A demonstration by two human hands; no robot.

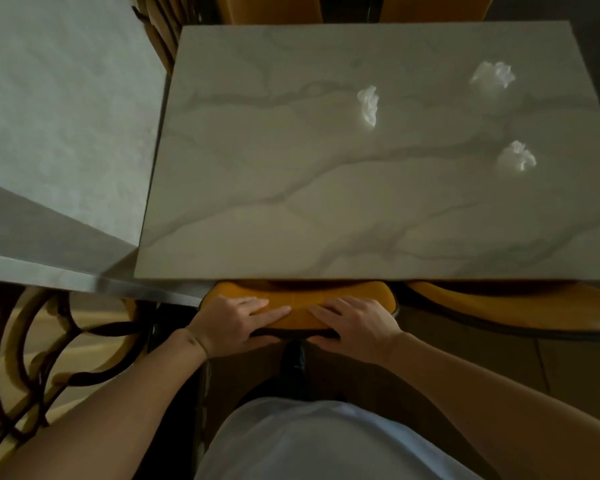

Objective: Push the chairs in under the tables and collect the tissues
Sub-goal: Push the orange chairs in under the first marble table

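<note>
Both hands, left (pixel 234 322) and right (pixel 352 325), gripped the chair (pixel 300 299), fingers curled; shoving hard risked pinching them under the table (pixel 326 202) at 12 o'clock.

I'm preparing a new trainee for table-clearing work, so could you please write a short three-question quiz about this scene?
1. How many crumpled tissues lie on the marble table?
2. True or false: the left hand is picking up a tissue.
3. Multiple choice: the chair back under both hands sits A) at the table's near edge, B) at its far edge, C) on top of the table.

Key:
1. Three: the middle tissue, the far right tissue and the near right tissue.
2. False; the left hand and the right hand both grip the orange chair back.
3. A.
</note>
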